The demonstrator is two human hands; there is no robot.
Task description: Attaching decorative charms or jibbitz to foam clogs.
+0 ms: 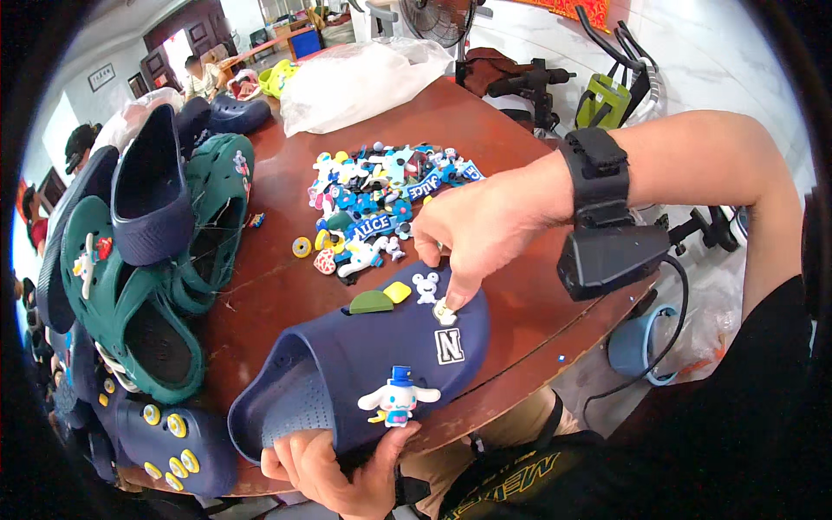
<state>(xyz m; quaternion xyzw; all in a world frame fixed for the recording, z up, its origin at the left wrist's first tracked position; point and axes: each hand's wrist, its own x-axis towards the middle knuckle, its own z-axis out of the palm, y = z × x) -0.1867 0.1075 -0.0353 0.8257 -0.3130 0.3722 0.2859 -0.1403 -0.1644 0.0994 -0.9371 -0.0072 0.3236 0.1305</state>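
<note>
A navy clog (347, 347) lies on the table in front of me. My left hand (334, 477) grips its near side, fingers inside the heel opening and thumb by a white long-eared charm with a blue hat (399, 397). My right hand (485, 227) is curled over the toe, its thumb pressed onto a small pale shoe charm (445, 314). Around that sit a white mouse-shaped charm (425, 288), a black-and-white letter charm (450, 345), a yellow charm (397, 292) and a green half-round piece (371, 302). Part of the pale charm is hidden under the thumb.
Beyond the clog lies a heap of loose charms (373, 195). Green clogs (160, 347) and navy clogs (152, 195) are piled on the left. A white plastic bag (360, 82) rests at the table's far end. A blue bucket (637, 347) stands on the floor at right.
</note>
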